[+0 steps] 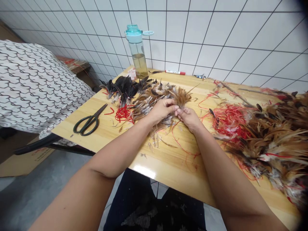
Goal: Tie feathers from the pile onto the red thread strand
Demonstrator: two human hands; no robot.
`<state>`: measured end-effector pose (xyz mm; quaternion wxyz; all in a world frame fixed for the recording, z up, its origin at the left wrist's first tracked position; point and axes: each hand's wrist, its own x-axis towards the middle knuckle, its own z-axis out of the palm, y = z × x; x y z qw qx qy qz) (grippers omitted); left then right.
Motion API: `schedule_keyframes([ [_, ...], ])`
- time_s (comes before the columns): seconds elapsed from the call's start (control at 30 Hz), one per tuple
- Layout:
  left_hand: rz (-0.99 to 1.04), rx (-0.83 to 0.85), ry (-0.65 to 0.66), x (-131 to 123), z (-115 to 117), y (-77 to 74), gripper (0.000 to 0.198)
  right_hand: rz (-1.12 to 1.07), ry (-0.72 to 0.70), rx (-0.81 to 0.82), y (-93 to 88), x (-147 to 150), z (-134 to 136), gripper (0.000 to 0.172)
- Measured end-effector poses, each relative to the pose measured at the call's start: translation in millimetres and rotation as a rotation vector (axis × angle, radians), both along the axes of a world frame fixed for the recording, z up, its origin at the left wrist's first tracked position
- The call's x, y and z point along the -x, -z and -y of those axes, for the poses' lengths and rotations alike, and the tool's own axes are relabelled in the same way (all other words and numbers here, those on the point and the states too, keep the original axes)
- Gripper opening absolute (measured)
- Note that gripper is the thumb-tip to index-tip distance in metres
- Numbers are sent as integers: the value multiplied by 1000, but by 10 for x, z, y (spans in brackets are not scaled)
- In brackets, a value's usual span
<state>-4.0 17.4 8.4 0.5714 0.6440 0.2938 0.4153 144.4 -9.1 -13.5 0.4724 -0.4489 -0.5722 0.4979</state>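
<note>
- Both my hands meet in a tight pinch: the left hand [161,109] and the right hand [189,118] close their fingertips on the base of a brown feather tuft [181,95], its tips fanning out beyond the grip.
- A thin red strand [175,136] trails just below the grip; I can't tell whether it goes round the quills, so I judge this tuft unfinished.
- Just left of the grip lies a mixed feather pile [145,104], apparently yet to be handled, with black feathers [125,86] beyond it.
- Right of the grip, a red thread tangle [232,118] adjoins a large brown heap [281,141]; red strands show in it, so some is perhaps already bound.
- Well left of the grip, the scissors [89,124] lie unheld near cut red thread [123,114].
</note>
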Motion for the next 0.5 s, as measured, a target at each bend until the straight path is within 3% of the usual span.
schedule_keyframes([
  [0.13,11,39,109,23,-9,-6,33,0,-64,-3,2,-14,13,52],
  [0.23,-22,-1,48,20,-15,-4,30,-14,-41,13,1,-24,2,51],
  [0.3,-102,-95,-83,15,-16,-9,22,-63,50,27,4,-46,-25,49],
  [0.4,-380,-322,-266,14,-9,-17,12,-165,249,46,22,-106,-88,45],
  [0.5,-681,-556,-263,8,17,-6,8,-182,408,42,65,-164,-139,41],
])
